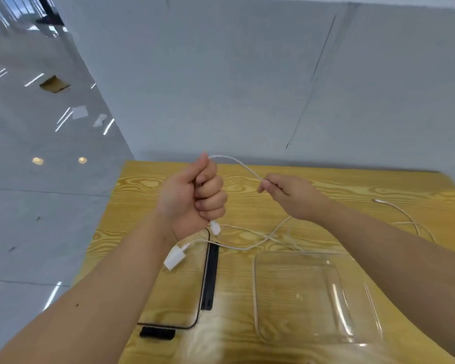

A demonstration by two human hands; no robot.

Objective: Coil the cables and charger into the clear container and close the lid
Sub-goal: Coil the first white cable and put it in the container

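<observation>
Two hands up over the desk (234, 298). The left hand (195, 195) is clenched round a white cable (237, 162), its plug poking out under the fist. The right hand (292, 195) pinches the same cable nearby. The charger (174, 257) lies by the lid (211, 277), left of the clear container (254, 292), below both hands.

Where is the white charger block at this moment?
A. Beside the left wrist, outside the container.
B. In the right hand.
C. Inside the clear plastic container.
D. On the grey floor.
A: the white charger block lies beside the wrist of the left hand, over the clear lid, while the clear plastic container holds nothing and the right hand pinches only the thin white cable.
</observation>
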